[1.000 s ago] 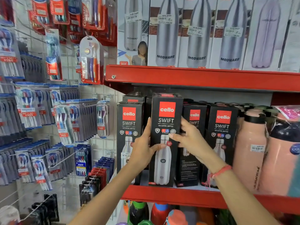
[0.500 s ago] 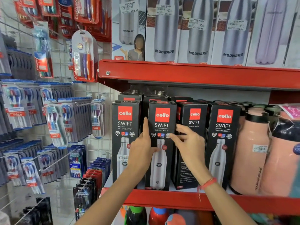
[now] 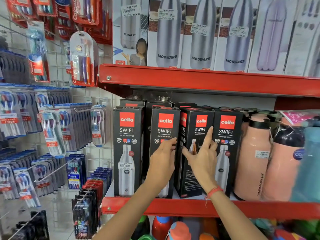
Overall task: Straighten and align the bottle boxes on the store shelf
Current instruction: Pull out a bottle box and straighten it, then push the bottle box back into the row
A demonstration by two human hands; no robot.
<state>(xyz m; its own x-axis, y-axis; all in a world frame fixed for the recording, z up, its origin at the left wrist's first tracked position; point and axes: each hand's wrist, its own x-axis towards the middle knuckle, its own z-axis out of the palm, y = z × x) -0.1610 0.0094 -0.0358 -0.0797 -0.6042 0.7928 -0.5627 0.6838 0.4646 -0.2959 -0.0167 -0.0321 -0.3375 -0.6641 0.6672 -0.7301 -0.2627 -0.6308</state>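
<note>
Red store shelf stocked with boxed and loose bottles.
Four black bottle boxes are stood along its front edge, with more boxes ranked behind; the third box is turned at an angle to its neighbours. Two peach flasks are set just beside them at the right.

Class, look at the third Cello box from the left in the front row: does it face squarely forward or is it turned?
Turned. The third Cello box shows both its front and a side panel, unlike its neighbours; the right hand rests on it.
</note>
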